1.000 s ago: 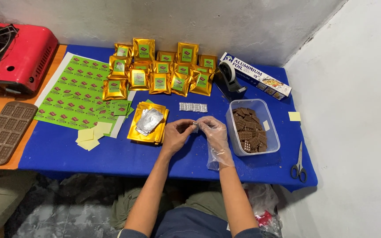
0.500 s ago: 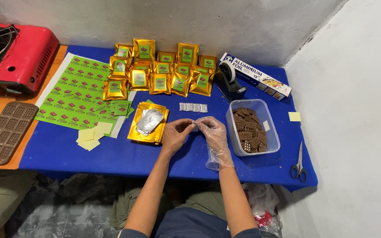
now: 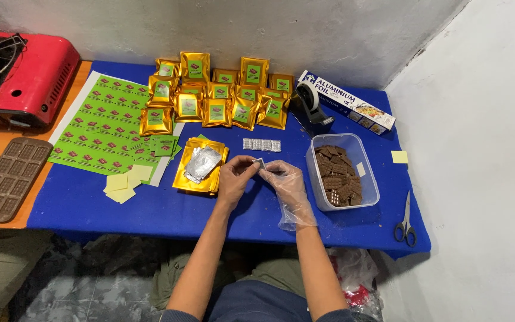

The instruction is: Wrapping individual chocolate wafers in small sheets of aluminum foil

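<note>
Both of your hands meet over the blue table (image 3: 90, 206), pinching one small foil-wrapped piece (image 3: 260, 163) between them. Your left hand (image 3: 237, 176) is bare and its fingertips are closed on the left edge of the piece; your right hand (image 3: 284, 179), in a clear plastic glove, is closed on the right edge, so the piece sits right in the gap between the two sets of fingertips, lifted just above the cloth. At nine o'clock from the grip, just beside your left hand, lies a stack of gold pouches (image 3: 195, 179) with a crumpled silver foil wrapper (image 3: 201, 163) on top. At twelve o'clock, near your hands, a short row of wrapped pieces (image 3: 261, 145) lies flat on the table. At three o'clock, close to your gloved hand, stands a clear plastic tub (image 3: 371, 185) of brown chocolate squares. Farther off at eleven o'clock, filled gold pouches with green labels (image 3: 219, 95) stand in rows, and a green sticker sheet (image 3: 99, 128) lies at ten o'clock.
</note>
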